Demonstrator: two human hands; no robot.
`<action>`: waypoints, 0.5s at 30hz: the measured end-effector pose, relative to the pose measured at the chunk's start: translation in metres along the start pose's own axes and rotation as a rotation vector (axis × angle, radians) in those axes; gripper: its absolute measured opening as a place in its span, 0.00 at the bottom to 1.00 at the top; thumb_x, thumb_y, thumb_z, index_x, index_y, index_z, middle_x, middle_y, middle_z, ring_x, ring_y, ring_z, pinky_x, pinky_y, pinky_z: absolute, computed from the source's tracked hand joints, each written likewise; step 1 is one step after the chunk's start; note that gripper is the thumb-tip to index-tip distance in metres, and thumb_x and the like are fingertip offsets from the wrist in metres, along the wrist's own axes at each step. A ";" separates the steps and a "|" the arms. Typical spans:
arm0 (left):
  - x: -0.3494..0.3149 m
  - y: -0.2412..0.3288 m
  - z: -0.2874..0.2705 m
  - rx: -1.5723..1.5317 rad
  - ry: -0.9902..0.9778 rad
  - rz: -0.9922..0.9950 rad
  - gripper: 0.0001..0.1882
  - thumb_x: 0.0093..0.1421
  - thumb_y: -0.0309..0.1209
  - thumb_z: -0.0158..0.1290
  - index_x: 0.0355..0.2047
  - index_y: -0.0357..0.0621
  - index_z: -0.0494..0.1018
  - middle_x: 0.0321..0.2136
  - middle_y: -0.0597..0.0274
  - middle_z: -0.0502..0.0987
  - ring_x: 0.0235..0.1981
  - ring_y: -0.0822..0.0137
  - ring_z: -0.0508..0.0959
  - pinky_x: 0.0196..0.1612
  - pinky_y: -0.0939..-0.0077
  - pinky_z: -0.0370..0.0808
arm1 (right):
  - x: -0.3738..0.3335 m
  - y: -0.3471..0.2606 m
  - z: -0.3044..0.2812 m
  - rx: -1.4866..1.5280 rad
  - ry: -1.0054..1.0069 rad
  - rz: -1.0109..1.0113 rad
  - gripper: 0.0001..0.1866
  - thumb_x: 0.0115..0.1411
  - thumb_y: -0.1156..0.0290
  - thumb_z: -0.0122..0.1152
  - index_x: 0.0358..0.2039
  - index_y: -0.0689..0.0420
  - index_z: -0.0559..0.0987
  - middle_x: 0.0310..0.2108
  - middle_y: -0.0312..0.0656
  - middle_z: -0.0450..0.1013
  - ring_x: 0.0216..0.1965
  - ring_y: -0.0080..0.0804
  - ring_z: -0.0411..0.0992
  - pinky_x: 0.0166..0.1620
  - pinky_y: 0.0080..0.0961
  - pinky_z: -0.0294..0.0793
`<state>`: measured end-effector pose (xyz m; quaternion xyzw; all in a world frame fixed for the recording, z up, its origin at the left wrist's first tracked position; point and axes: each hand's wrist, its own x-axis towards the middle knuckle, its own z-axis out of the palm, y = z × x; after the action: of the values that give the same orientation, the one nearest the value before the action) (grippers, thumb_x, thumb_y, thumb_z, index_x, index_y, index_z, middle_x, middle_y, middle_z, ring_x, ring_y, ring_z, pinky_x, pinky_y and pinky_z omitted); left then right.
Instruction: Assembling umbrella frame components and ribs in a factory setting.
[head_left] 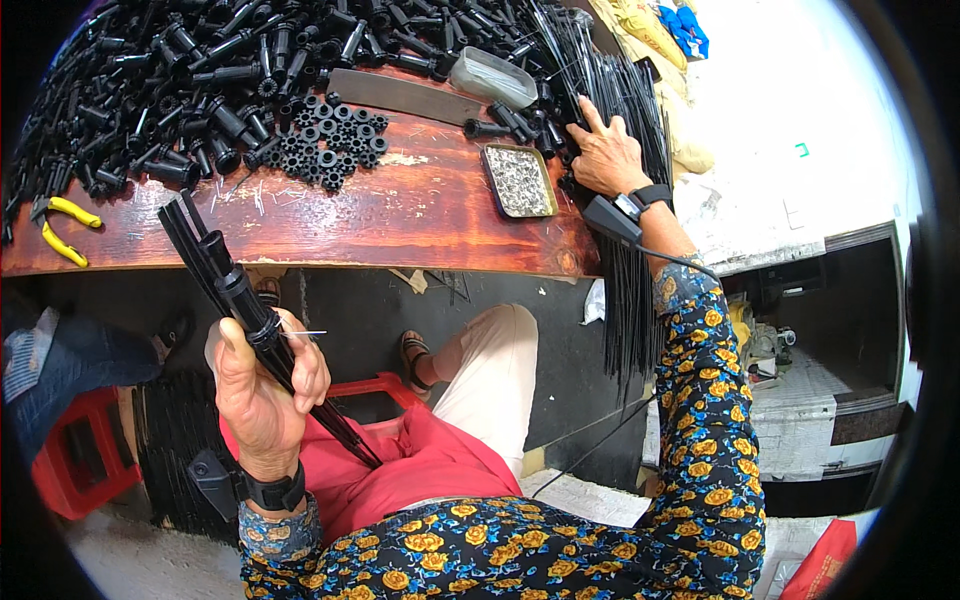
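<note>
My left hand [262, 390] is closed round a black plastic sleeve [246, 305] and a bundle of long thin black rods [190, 245]. The rods stick out past the sleeve at the top and run down over my lap below. A thin pale wire [304, 333] juts out to the right beside the fingers. At the table's right end my right hand [607, 155] lies on a thick heap of long black rods [632, 275], fingers apart and partly stretched. I see no rod gripped in it. Close by stands a small tray of tiny metal pieces [519, 181].
Black plastic sleeves [230, 120] are piled across the back of the reddish wooden table [400, 235], with small toothed black rings [328, 140] before them. A flat metal blade [400, 95], a clear plastic box [493, 77] and yellow-handled pliers [72, 222] lie there too. Another person's leg [80, 365] is at left.
</note>
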<state>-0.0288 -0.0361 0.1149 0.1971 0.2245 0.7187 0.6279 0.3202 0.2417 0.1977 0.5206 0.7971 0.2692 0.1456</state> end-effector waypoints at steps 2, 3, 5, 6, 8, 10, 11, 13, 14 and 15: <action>0.001 0.000 0.000 -0.020 0.010 -0.012 0.29 0.70 0.53 0.34 0.31 0.37 0.68 0.12 0.61 0.65 0.07 0.73 0.59 0.12 0.79 0.57 | 0.000 0.006 -0.002 -0.006 0.007 0.019 0.27 0.47 0.67 0.57 0.52 0.45 0.77 0.66 0.39 0.54 0.42 0.49 0.70 0.43 0.39 0.76; 0.001 0.001 -0.001 -0.011 0.008 -0.011 0.29 0.70 0.53 0.34 0.31 0.38 0.68 0.12 0.61 0.65 0.07 0.73 0.58 0.12 0.79 0.57 | 0.000 0.007 -0.002 -0.006 0.014 0.022 0.27 0.47 0.67 0.57 0.52 0.45 0.77 0.66 0.39 0.54 0.42 0.49 0.70 0.44 0.39 0.76; 0.001 0.000 -0.003 -0.003 0.007 -0.011 0.29 0.69 0.53 0.34 0.31 0.38 0.68 0.11 0.61 0.65 0.07 0.73 0.58 0.12 0.79 0.57 | 0.000 0.007 -0.002 -0.003 0.011 0.016 0.27 0.47 0.67 0.56 0.52 0.45 0.77 0.66 0.39 0.54 0.42 0.49 0.70 0.44 0.39 0.76; 0.001 0.001 -0.004 -0.012 0.008 -0.013 0.29 0.69 0.53 0.34 0.31 0.38 0.68 0.11 0.61 0.65 0.07 0.73 0.58 0.12 0.78 0.57 | 0.000 0.008 -0.002 -0.001 0.009 0.013 0.27 0.47 0.67 0.56 0.52 0.45 0.77 0.66 0.39 0.54 0.42 0.50 0.70 0.44 0.40 0.76; 0.001 0.000 -0.005 -0.023 0.008 -0.014 0.29 0.69 0.53 0.34 0.31 0.38 0.68 0.11 0.61 0.64 0.07 0.73 0.58 0.12 0.78 0.57 | 0.000 0.011 0.000 0.004 0.017 0.010 0.27 0.47 0.66 0.56 0.51 0.45 0.77 0.66 0.40 0.54 0.43 0.51 0.70 0.43 0.40 0.77; 0.001 0.000 -0.005 -0.034 0.018 -0.017 0.29 0.69 0.53 0.34 0.31 0.38 0.68 0.11 0.61 0.64 0.07 0.73 0.58 0.11 0.78 0.56 | 0.001 0.012 -0.001 0.012 0.026 0.004 0.27 0.46 0.66 0.56 0.51 0.45 0.78 0.66 0.40 0.54 0.44 0.52 0.70 0.43 0.41 0.77; 0.001 0.001 -0.005 -0.036 0.020 -0.016 0.29 0.69 0.53 0.34 0.31 0.38 0.68 0.11 0.61 0.64 0.07 0.73 0.58 0.11 0.78 0.56 | 0.000 0.014 -0.001 0.007 0.023 0.008 0.27 0.47 0.66 0.56 0.51 0.45 0.77 0.66 0.40 0.54 0.44 0.51 0.70 0.44 0.41 0.77; 0.000 0.003 -0.005 -0.026 0.010 -0.011 0.29 0.69 0.53 0.34 0.30 0.38 0.68 0.11 0.61 0.64 0.07 0.73 0.58 0.11 0.79 0.57 | -0.001 0.013 -0.004 0.003 0.019 0.010 0.27 0.47 0.67 0.56 0.52 0.44 0.77 0.66 0.39 0.54 0.43 0.50 0.70 0.44 0.41 0.76; 0.000 0.003 -0.006 -0.028 0.012 -0.011 0.29 0.69 0.53 0.34 0.30 0.38 0.68 0.11 0.61 0.64 0.07 0.73 0.58 0.11 0.79 0.57 | 0.000 0.013 -0.005 0.018 0.011 0.025 0.26 0.47 0.66 0.56 0.51 0.45 0.77 0.66 0.40 0.54 0.44 0.51 0.70 0.44 0.41 0.77; 0.000 0.002 -0.005 -0.025 0.014 -0.002 0.29 0.69 0.53 0.34 0.30 0.38 0.68 0.11 0.61 0.64 0.07 0.73 0.58 0.11 0.79 0.57 | 0.000 0.014 -0.007 0.032 0.003 0.045 0.26 0.47 0.66 0.56 0.50 0.45 0.78 0.66 0.40 0.54 0.44 0.52 0.70 0.44 0.40 0.77</action>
<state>-0.0339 -0.0365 0.1120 0.1838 0.2200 0.7223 0.6293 0.3270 0.2437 0.2118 0.5402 0.7896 0.2604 0.1299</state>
